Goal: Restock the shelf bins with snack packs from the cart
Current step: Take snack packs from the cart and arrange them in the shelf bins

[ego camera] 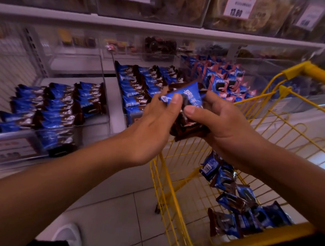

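Two hands hold a small bunch of snack packs (pixel 184 109) up in the air, above the front edge of the yellow cart (pixel 280 116) and in front of the shelf. The left hand (pixel 154 126) has its thumb pressed on the blue top pack, and its fingers go behind the bunch, so its grip is holding the packs. The right hand (pixel 224 125) has its thumb on the packs too and its fingers curled under them, so its grip is also holding them. The packs are blue and brown with white writing. More packs like these lie loose in the bottom of the cart (pixel 247 208). On the shelf, the left bin (pixel 107 95) has rows of the same blue packs. The middle bin (pixel 122 95) is packed with them too. A bin further right (pixel 231 83) holds blue and pink packs.
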Available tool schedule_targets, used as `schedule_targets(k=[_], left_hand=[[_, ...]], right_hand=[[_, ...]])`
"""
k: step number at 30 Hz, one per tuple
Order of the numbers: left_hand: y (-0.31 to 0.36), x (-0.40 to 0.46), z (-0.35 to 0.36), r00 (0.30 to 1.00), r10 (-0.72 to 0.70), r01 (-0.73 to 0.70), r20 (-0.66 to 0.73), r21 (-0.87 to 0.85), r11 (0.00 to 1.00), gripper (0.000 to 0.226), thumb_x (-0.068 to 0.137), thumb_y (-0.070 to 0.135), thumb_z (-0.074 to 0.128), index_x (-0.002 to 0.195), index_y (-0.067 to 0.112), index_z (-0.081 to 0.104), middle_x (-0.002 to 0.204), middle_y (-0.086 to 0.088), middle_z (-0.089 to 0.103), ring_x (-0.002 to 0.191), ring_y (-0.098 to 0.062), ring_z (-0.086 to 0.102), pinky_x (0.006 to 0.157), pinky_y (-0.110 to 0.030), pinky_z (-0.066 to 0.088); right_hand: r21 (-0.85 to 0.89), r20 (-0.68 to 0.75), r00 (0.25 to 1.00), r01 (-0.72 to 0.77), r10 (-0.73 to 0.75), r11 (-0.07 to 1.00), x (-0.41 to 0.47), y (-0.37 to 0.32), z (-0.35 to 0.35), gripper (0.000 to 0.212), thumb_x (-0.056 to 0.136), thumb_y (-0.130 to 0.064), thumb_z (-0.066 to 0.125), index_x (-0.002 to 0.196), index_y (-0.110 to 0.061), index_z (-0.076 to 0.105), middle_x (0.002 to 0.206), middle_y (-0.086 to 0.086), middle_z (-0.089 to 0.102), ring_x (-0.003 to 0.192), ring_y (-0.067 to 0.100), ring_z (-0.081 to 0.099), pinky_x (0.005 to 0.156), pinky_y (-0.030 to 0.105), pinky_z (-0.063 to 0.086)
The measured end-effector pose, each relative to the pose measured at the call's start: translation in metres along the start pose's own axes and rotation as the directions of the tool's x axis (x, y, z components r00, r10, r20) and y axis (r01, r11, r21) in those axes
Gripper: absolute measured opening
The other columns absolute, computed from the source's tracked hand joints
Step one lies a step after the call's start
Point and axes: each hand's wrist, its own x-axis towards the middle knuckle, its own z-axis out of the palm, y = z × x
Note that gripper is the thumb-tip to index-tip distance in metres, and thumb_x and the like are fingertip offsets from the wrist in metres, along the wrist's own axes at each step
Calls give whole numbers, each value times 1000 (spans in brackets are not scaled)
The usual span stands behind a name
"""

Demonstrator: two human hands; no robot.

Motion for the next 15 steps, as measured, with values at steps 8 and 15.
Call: schedule_targets(k=[8, 15], left_hand=[[19, 17, -117, 896, 9, -43, -443, -67, 997, 44, 107, 39, 26, 94, 25, 66, 95, 1, 62, 82, -10, 57, 67, -24, 45], [-53, 8, -198, 803, -168, 430, -572, 361, 828, 19, 96, 21, 51, 92, 11, 67, 92, -20, 67, 94, -33, 64, 74, -34, 46]], right_hand=[[153, 77, 997, -2, -9, 988, 34, -12, 28, 26, 77, -18, 58, 100, -6, 60, 80, 3, 69, 69, 18, 68, 62, 37, 58], [-362, 351, 933, 211, -77, 908, 117, -30, 114, 15, 81, -7, 76, 90, -15, 65, 70, -3, 71, 59, 5, 65, 53, 19, 53]])
